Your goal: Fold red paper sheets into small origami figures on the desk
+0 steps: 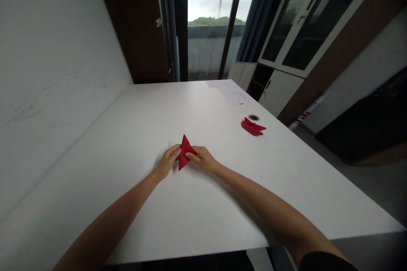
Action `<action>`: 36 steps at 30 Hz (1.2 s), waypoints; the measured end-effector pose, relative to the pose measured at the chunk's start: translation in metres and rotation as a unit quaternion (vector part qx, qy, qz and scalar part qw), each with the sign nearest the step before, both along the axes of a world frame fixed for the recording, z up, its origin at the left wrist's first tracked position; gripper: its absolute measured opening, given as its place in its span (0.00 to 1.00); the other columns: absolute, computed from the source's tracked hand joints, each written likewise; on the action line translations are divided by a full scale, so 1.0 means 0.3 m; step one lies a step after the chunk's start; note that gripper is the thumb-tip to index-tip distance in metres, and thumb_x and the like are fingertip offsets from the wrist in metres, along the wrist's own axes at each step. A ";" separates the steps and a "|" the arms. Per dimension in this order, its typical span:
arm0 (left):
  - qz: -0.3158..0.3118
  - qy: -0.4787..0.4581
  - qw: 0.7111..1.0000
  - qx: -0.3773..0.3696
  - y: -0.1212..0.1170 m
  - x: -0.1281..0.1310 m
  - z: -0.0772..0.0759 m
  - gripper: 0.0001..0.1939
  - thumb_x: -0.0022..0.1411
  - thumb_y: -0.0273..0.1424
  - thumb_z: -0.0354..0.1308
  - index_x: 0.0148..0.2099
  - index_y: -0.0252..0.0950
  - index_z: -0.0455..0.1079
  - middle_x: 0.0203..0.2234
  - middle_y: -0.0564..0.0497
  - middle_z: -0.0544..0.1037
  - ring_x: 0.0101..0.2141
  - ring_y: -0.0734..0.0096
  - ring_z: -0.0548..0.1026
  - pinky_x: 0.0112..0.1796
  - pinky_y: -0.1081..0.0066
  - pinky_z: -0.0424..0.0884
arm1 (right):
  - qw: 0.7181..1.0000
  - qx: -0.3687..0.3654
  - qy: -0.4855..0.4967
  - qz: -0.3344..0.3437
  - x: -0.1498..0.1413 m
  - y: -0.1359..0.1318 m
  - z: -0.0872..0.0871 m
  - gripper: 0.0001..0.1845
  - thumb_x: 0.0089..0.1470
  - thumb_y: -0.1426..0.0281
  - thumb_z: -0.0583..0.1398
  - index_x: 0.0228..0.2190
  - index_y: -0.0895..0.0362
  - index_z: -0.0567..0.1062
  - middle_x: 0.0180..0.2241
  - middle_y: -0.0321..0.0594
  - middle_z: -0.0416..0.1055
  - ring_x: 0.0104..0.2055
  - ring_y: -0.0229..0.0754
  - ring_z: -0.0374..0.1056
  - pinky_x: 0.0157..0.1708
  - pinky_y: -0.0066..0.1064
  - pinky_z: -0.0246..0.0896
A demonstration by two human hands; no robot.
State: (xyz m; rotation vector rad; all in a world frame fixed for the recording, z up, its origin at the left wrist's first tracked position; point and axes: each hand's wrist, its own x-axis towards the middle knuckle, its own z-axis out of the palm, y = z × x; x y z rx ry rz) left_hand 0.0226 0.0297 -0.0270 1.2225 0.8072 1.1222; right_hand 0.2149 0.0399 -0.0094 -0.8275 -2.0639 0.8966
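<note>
Between my two hands is a piece of folded red paper (185, 155), pointed at its top and bottom. My left hand (169, 159) pinches its left edge, the thumb lying toward the fold. On the other side, my right hand (203, 158) grips the paper with the thumb pressed on its face and the fingers behind, partly hidden. The paper is just over or on the white table (143, 123); I cannot tell which. Farther off to the right lie other folded red paper pieces (252, 127), apart from both hands.
A round cable hole (253, 117) sits near the table's right edge, beyond the red pieces. Printed sheets (232, 93) lie at the far right corner. A white wall (57, 51) borders the left side. Cabinets (286, 72) stand at the right, a window (210, 21) behind.
</note>
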 end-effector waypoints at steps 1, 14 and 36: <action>-0.011 0.006 1.000 -0.007 0.001 -0.008 0.001 0.19 0.63 0.43 0.59 0.47 0.34 0.73 0.41 0.44 0.77 0.40 0.64 0.75 0.43 0.67 0.72 | 1.000 -0.006 -0.003 0.019 0.004 0.002 0.002 0.20 0.64 0.56 0.53 0.29 0.58 0.70 0.27 0.36 0.67 0.29 0.37 0.60 0.31 0.27 0.53; -0.052 -0.004 0.994 -0.093 -0.020 0.007 0.022 0.16 0.56 0.34 0.63 0.46 0.32 0.69 0.35 0.47 0.78 0.31 0.69 0.76 0.34 0.70 0.73 | 0.999 0.025 -0.004 -0.048 0.000 0.000 -0.014 0.16 0.61 0.57 0.58 0.30 0.57 0.66 0.26 0.34 0.63 0.27 0.36 0.57 0.29 0.28 0.53; 0.097 0.214 0.969 0.078 -0.015 0.026 0.011 0.09 0.58 0.27 0.53 0.41 0.35 0.71 0.34 0.50 0.76 0.34 0.69 0.74 0.40 0.68 0.72 | 0.935 0.223 -0.249 -0.122 -0.008 -0.031 -0.007 0.15 0.63 0.67 0.56 0.51 0.57 0.69 0.39 0.44 0.74 0.40 0.45 0.69 0.41 0.32 0.60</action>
